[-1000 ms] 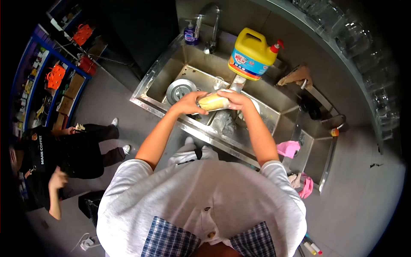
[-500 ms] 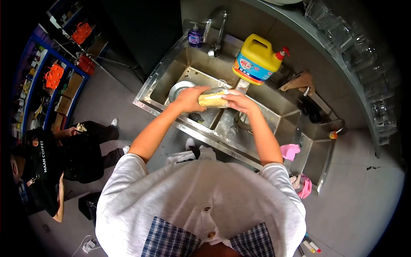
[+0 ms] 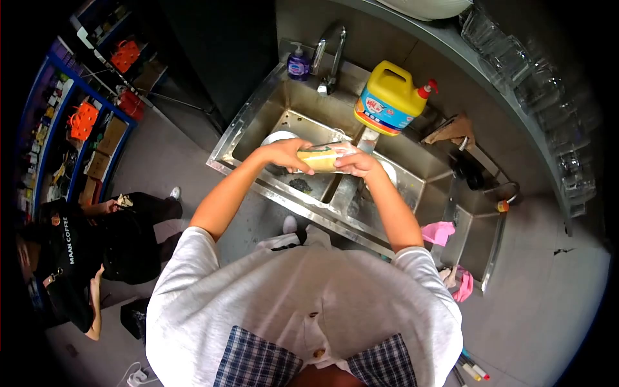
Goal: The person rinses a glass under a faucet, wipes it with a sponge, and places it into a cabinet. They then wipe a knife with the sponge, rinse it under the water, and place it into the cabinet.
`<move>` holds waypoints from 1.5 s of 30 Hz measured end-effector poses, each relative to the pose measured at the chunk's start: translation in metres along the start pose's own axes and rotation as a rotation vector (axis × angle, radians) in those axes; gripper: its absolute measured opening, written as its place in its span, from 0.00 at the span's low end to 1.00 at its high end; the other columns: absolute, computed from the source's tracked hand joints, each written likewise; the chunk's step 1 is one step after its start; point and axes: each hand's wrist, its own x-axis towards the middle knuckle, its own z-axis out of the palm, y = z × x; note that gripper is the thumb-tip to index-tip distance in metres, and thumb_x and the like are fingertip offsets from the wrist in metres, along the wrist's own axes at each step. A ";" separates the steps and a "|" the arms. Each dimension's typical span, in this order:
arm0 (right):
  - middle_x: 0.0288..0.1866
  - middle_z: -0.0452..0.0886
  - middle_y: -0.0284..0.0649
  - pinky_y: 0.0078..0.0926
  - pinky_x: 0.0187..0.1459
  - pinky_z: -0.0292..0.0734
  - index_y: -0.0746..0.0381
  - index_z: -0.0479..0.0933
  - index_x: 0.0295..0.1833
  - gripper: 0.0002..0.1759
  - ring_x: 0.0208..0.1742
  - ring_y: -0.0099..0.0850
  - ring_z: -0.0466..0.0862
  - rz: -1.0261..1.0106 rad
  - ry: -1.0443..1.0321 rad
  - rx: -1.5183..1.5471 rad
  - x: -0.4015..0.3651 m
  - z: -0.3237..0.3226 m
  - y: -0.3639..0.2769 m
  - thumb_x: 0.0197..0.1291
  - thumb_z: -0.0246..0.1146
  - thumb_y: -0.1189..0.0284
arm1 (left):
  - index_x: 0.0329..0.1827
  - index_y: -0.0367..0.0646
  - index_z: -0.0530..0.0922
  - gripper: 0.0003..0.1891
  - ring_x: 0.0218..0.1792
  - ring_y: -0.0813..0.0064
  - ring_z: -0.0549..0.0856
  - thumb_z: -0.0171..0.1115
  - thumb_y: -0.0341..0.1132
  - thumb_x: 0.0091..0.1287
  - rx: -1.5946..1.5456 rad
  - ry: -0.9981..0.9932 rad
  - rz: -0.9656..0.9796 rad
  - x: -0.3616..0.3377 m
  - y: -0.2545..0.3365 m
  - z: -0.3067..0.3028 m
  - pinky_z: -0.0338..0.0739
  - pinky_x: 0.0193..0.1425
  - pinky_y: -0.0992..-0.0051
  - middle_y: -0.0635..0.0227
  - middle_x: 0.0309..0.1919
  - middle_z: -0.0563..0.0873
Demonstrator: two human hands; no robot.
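Over the sink [image 3: 248,138] my two hands hold a clear, shiny, cylinder-like thing with pale yellow in or against it [image 3: 319,160], lying sideways between them. My left hand [image 3: 284,155] has its fingers wrapped around the left end. At the other end, my right hand [image 3: 356,161] grips with thumb and fingers. I cannot tell whether the yellow is inside the clear wall or behind it. Below my left hand, a round pale dish [image 3: 277,137] shows in the left basin, partly hidden. Dark scraps [image 3: 300,186] lie on that basin's floor.
Behind the basins stand a faucet [image 3: 330,61], a purple soap bottle [image 3: 298,64] and a yellow detergent jug [image 3: 390,97]. Pink gloves [image 3: 438,232] hang at the right. Glasses [image 3: 509,55] line the curved shelf. A person in black [image 3: 122,238] stands at left.
The held thing has turned slightly, and my left fingers now reach further around its lower side. A white round shape has come into view beside my right hand. The whole view has shifted slightly.
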 end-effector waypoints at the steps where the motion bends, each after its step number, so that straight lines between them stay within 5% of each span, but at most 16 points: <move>1: 0.56 0.77 0.48 0.26 0.56 0.74 0.75 0.65 0.63 0.34 0.56 0.34 0.78 -0.007 0.031 -0.026 -0.002 0.003 0.000 0.45 0.64 0.82 | 0.55 0.35 0.72 0.34 0.43 0.65 0.83 0.75 0.39 0.46 0.118 0.115 0.133 0.004 -0.007 0.004 0.76 0.51 0.71 0.54 0.39 0.84; 3: 0.52 0.78 0.46 0.24 0.50 0.76 0.74 0.67 0.61 0.31 0.51 0.32 0.80 -0.035 0.068 0.011 0.000 -0.005 0.008 0.48 0.62 0.80 | 0.52 0.35 0.74 0.30 0.42 0.62 0.84 0.75 0.36 0.46 0.353 0.339 0.402 0.010 -0.017 0.016 0.76 0.50 0.70 0.54 0.38 0.84; 7: 0.44 0.81 0.41 0.22 0.40 0.77 0.71 0.70 0.58 0.25 0.41 0.28 0.82 -0.097 0.069 0.204 -0.006 0.006 -0.001 0.50 0.59 0.79 | 0.65 0.39 0.64 0.43 0.51 0.51 0.79 0.76 0.38 0.43 0.879 0.623 0.346 0.008 -0.005 0.031 0.75 0.55 0.65 0.53 0.49 0.80; 8: 0.43 0.81 0.41 0.21 0.39 0.76 0.71 0.71 0.57 0.25 0.41 0.28 0.82 -0.099 0.075 0.195 -0.004 -0.002 0.001 0.50 0.60 0.79 | 0.69 0.42 0.59 0.49 0.55 0.54 0.78 0.78 0.41 0.42 0.874 0.558 0.274 0.012 -0.008 0.028 0.73 0.58 0.67 0.51 0.56 0.76; 11: 0.40 0.82 0.39 0.19 0.34 0.75 0.70 0.72 0.55 0.25 0.38 0.27 0.82 -0.122 0.052 0.192 -0.001 -0.027 0.016 0.47 0.60 0.80 | 0.67 0.41 0.61 0.48 0.55 0.58 0.78 0.78 0.43 0.43 0.230 0.436 0.331 0.022 -0.018 0.011 0.72 0.58 0.69 0.50 0.55 0.77; 13: 0.40 0.82 0.39 0.19 0.32 0.75 0.70 0.73 0.55 0.25 0.36 0.26 0.82 -0.156 0.043 0.161 -0.001 -0.028 0.020 0.46 0.61 0.81 | 0.63 0.36 0.67 0.44 0.55 0.60 0.79 0.78 0.46 0.44 0.185 0.390 0.245 0.024 -0.013 0.000 0.72 0.59 0.70 0.48 0.51 0.80; 19: 0.50 0.80 0.44 0.28 0.57 0.73 0.70 0.72 0.57 0.30 0.53 0.33 0.80 -0.207 0.086 0.061 -0.013 -0.016 0.014 0.42 0.64 0.84 | 0.57 0.34 0.73 0.38 0.49 0.56 0.81 0.77 0.45 0.44 0.390 0.466 0.458 0.021 -0.009 0.017 0.73 0.56 0.67 0.50 0.47 0.81; 29: 0.57 0.76 0.42 0.27 0.58 0.72 0.68 0.69 0.61 0.32 0.58 0.32 0.77 -0.053 0.247 0.034 -0.011 -0.016 -0.008 0.47 0.65 0.85 | 0.59 0.40 0.72 0.36 0.51 0.55 0.79 0.76 0.42 0.46 0.417 0.619 0.523 0.015 -0.009 0.022 0.73 0.56 0.66 0.56 0.49 0.79; 33: 0.63 0.73 0.43 0.28 0.64 0.68 0.68 0.65 0.66 0.36 0.64 0.32 0.73 -0.106 -0.061 -0.117 -0.005 -0.002 -0.028 0.47 0.66 0.83 | 0.59 0.41 0.71 0.35 0.51 0.54 0.78 0.76 0.40 0.47 0.430 0.674 0.538 0.005 -0.002 0.020 0.73 0.55 0.65 0.58 0.50 0.78; 36: 0.65 0.71 0.46 0.28 0.69 0.60 0.72 0.63 0.66 0.40 0.66 0.34 0.71 -0.138 -0.156 -0.075 -0.012 0.040 -0.049 0.43 0.66 0.82 | 0.59 0.41 0.71 0.34 0.51 0.55 0.78 0.75 0.38 0.47 0.493 0.698 0.563 0.002 0.002 0.019 0.73 0.55 0.65 0.58 0.50 0.78; 40: 0.63 0.71 0.49 0.28 0.67 0.62 0.75 0.62 0.66 0.40 0.66 0.36 0.71 -0.233 -0.172 0.003 -0.012 0.022 -0.031 0.42 0.64 0.82 | 0.58 0.41 0.71 0.34 0.51 0.55 0.78 0.75 0.36 0.46 0.720 0.749 0.645 -0.004 0.010 0.022 0.74 0.54 0.65 0.59 0.48 0.78; 43: 0.62 0.72 0.49 0.29 0.67 0.63 0.75 0.62 0.66 0.40 0.64 0.37 0.72 -0.200 -0.146 -0.016 -0.010 0.013 -0.030 0.42 0.64 0.81 | 0.59 0.42 0.71 0.35 0.50 0.54 0.78 0.75 0.38 0.46 0.571 0.702 0.646 -0.003 0.014 0.021 0.73 0.55 0.65 0.60 0.47 0.78; 45: 0.62 0.72 0.51 0.29 0.66 0.64 0.76 0.62 0.65 0.40 0.63 0.37 0.74 -0.195 -0.148 -0.007 -0.004 0.010 -0.028 0.41 0.65 0.79 | 0.61 0.36 0.70 0.37 0.53 0.62 0.79 0.76 0.38 0.47 0.423 0.486 0.524 0.000 0.015 0.007 0.72 0.59 0.69 0.57 0.53 0.78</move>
